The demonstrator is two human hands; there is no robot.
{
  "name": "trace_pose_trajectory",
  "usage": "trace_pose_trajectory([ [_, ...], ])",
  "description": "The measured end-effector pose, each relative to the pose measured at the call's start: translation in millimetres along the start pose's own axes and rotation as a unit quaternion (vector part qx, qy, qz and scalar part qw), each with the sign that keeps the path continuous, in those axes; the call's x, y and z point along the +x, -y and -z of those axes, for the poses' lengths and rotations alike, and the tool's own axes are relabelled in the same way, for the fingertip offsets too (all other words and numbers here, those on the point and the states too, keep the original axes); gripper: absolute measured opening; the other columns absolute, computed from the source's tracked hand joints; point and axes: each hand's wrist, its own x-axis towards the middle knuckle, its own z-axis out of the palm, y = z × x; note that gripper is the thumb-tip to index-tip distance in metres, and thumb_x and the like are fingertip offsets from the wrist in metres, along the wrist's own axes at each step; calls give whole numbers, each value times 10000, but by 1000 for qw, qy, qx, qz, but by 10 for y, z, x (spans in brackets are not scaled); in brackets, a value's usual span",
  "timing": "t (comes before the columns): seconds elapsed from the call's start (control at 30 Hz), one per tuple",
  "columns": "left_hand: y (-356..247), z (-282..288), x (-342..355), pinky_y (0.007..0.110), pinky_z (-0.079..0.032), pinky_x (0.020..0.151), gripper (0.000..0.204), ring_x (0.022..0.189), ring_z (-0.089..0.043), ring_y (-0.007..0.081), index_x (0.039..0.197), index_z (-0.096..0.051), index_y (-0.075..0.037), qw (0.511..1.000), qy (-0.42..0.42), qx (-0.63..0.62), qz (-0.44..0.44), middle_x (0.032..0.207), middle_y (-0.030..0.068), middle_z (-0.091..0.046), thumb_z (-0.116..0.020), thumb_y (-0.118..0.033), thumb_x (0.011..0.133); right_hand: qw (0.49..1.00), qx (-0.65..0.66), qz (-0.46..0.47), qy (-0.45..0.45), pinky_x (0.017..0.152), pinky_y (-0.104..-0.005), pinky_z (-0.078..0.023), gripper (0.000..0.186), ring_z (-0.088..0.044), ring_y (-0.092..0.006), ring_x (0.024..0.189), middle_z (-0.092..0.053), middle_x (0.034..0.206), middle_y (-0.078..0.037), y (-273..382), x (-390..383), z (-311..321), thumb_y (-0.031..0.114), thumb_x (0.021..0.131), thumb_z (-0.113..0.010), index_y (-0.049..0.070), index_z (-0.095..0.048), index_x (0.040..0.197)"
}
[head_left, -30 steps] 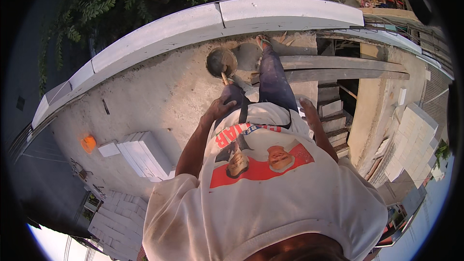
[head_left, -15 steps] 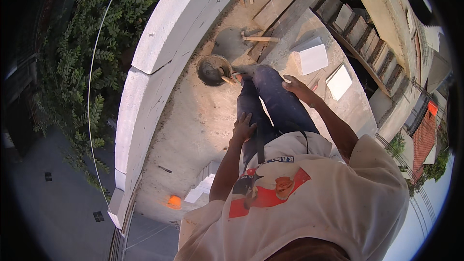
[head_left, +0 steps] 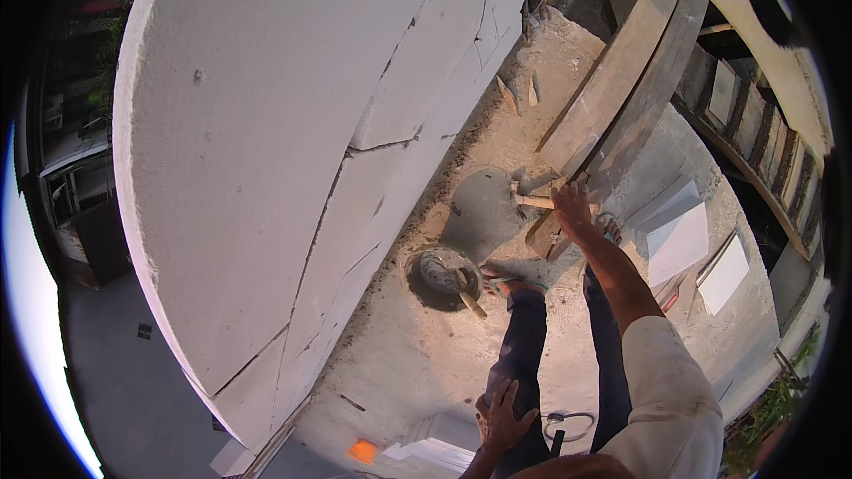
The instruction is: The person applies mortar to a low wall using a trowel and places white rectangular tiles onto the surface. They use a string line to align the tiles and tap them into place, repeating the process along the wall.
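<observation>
Bent low, I have my right hand (head_left: 572, 206) closed round the wooden handle of a hammer (head_left: 536, 201). The hammer lies beside the end of a long wooden plank (head_left: 603, 98), its head pointing left. My left hand (head_left: 504, 417) rests on my left leg with its fingers spread. A round black bucket (head_left: 417, 282) stands left of my feet, with grey mortar-like residue inside. From its rim sticks out the wooden handle (head_left: 474, 305) of a tool whose far end lies in the bucket.
A wall of white blocks (head_left: 248, 124) rises along the left. White blocks (head_left: 679, 239) and a white slab (head_left: 725, 275) lie on the right. Behind them are stairs (head_left: 772, 151) and an opening. An orange object (head_left: 363, 451) and more white pieces (head_left: 435, 443) sit near the bottom.
I have bent down and forward. My right hand has left my right leg and taken hold of the hammer's handle. My left hand stays on my left leg.
</observation>
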Motion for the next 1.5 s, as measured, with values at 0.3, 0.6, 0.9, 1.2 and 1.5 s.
trace_pose_trajectory([
  [0.3, -740, 55, -1, 649, -185, 1259, 813, 1522, -212, 470, 1587, -476, -263, 998, -5, 4, 68, 1678, -52, -346, -756, -556, 883, 957, 156, 24, 242, 737, -468, -513, 367, -615, -231, 873, -594, 915, -66, -79, 132, -77, 345, 980, -716, 55, -626, 1187],
  [0.6, -1179, 767, -524, 596, -277, 1259, 729, 1552, -320, 439, 1568, -494, -145, 992, 123, 17, -12, 1691, 81, -397, -681, -501, 960, 704, 632, -56, 321, 435, -330, -516, 554, -625, -134, 555, -604, 709, -73, -944, -1933, 2185, 405, 980, -738, 17, -529, 1316],
  [0.9, -1736, 3513, -659, 524, -435, 1100, 681, 1331, -548, 386, 1466, -541, -67, 861, -476, -43, -172, 1441, 167, -581, -815, -134, 846, 730, 659, -134, 122, 406, -326, -479, 555, -586, -141, 486, -627, 788, -78, -1655, -2408, 4801, 236, 1037, -651, 69, -445, 1524],
  [1.2, -2241, 5906, 96, 567, -363, 1204, 1201, 1429, -502, 368, 1601, -360, -72, 885, -403, 93, -213, 1505, 175, -550, -972, -445, 637, 921, 355, -112, -112, 837, -502, -592, 680, -742, -373, 968, -741, 1044, -236, -1670, -430, 6310, 294, 987, -698, 97, -426, 1579],
  [1.5, -2223, 6003, 279, 458, -547, 1053, 877, 1233, -663, 381, 1463, -461, -62, 917, -320, 59, -230, 1334, 195, -657, -847, -327, 721, 980, 148, -97, -94, 947, -545, -571, 574, -706, -430, 1116, -747, 1163, -234, -1710, 353, 6687, 217, 930, -744, 145, -567, 1471],
])
